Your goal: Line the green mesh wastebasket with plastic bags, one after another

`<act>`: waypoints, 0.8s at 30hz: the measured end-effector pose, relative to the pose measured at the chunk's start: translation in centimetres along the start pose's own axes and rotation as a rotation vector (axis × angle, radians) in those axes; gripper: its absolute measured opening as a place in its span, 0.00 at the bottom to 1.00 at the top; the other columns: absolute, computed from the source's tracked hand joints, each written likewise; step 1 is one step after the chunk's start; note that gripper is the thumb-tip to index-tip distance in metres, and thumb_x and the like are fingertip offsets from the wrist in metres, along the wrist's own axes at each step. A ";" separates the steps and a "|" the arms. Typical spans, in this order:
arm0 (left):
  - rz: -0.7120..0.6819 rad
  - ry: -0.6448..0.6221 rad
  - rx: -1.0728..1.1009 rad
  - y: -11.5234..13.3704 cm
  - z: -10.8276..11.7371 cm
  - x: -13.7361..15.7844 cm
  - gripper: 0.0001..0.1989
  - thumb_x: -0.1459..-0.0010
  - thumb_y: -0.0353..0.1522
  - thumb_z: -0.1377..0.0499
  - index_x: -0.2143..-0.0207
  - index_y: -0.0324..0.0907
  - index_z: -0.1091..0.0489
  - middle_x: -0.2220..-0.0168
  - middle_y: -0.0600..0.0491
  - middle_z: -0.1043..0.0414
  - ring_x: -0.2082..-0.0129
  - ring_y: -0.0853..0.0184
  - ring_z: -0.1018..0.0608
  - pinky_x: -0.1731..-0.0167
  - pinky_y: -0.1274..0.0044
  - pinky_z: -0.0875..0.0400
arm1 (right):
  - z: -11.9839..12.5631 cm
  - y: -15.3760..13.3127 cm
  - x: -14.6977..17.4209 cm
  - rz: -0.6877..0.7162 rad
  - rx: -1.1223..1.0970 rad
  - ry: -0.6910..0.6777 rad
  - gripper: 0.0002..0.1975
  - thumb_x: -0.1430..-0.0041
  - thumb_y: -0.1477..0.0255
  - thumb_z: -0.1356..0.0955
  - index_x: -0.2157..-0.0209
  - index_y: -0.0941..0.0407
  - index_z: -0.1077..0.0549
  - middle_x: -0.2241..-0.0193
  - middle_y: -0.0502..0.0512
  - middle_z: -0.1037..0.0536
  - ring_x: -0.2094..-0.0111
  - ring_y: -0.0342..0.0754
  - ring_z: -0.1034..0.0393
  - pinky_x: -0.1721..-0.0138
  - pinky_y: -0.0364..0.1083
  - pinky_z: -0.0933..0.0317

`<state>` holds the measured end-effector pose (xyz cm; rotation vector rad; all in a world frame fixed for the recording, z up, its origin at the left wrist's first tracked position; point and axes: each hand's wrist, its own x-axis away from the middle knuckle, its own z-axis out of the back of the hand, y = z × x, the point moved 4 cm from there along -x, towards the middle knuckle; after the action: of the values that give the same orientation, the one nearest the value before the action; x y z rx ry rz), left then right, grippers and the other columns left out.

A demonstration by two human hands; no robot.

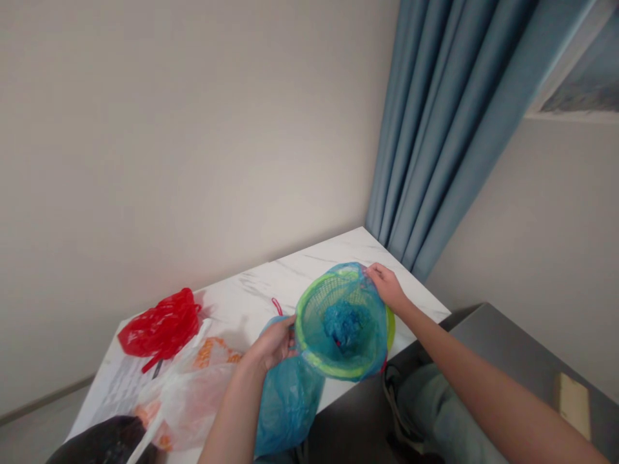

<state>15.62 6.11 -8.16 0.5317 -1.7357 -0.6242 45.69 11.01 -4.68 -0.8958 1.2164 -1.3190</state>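
Observation:
A light green mesh basket (309, 300), its mouth tilted towards me, is held over the white table. A thin blue plastic bag (345, 325) lines it, crumpled at the bottom and drawn over part of the rim. My left hand (275, 343) is closed on the basket's left rim, the fingers partly behind it. At the upper right rim, my right hand (384, 285) pinches the edge of the blue bag. Part of the green rim at the right shows outside the blue film. More blue plastic (289, 403) hangs below my left hand, with a red drawstring loop (276, 306) above it.
On the marble-patterned table (333, 248) lie a red plastic bag (164, 325), a white bag with orange print (203, 386) and a black bag (104, 441). A grey surface (503, 348) bears a pale block (574, 406) at right. Blue curtains (435, 129) hang behind the table's corner.

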 end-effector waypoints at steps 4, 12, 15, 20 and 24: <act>-0.143 0.111 -0.064 0.1 1.1 -0.5 0.18 0.56 0.43 0.32 0.70 0.38 0.28 0.76 0.53 0.27 0.77 0.68 0.27 0.75 0.78 0.34 | -0.2 0.5 -0.4 -0.164 -0.385 0.025 0.18 0.44 0.53 0.32 0.72 0.53 0.32 0.78 0.49 0.26 0.75 0.46 0.32 0.70 0.45 0.34; -0.319 0.216 -0.024 1.3 2.3 0.6 0.19 0.55 0.44 0.34 0.69 0.35 0.24 0.75 0.49 0.24 0.74 0.63 0.23 0.71 0.73 0.30 | -0.3 0.5 -0.7 -0.349 -0.731 -0.003 0.10 0.45 0.67 0.29 0.61 0.54 0.27 0.68 0.53 0.20 0.64 0.48 0.24 0.60 0.45 0.28; -0.311 0.153 -0.053 1.4 1.8 1.1 0.17 0.53 0.43 0.34 0.71 0.36 0.25 0.78 0.50 0.25 0.75 0.61 0.23 0.73 0.73 0.29 | -0.6 0.5 -0.5 -0.352 -0.785 -0.043 0.16 0.46 0.74 0.29 0.55 0.54 0.29 0.66 0.51 0.20 0.64 0.45 0.24 0.59 0.44 0.28; -0.363 0.086 0.043 2.1 1.2 2.4 0.15 0.50 0.40 0.34 0.66 0.37 0.25 0.78 0.53 0.26 0.77 0.67 0.24 0.76 0.77 0.28 | -1.3 0.3 0.0 -0.373 -0.856 -0.073 0.31 0.48 0.80 0.29 0.44 0.50 0.38 0.58 0.51 0.20 0.58 0.45 0.23 0.57 0.45 0.27; -0.450 0.101 0.197 3.7 1.2 3.6 0.18 0.47 0.38 0.35 0.55 0.41 0.27 0.77 0.57 0.28 0.79 0.71 0.25 0.78 0.81 0.29 | -1.7 -0.3 0.1 -0.349 -0.881 -0.083 0.33 0.49 0.80 0.29 0.43 0.48 0.39 0.48 0.52 0.24 0.53 0.43 0.25 0.54 0.44 0.29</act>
<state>13.49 6.79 -3.37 1.0921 -1.5985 -0.7271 44.01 11.16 -4.77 -1.8300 1.6508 -0.9590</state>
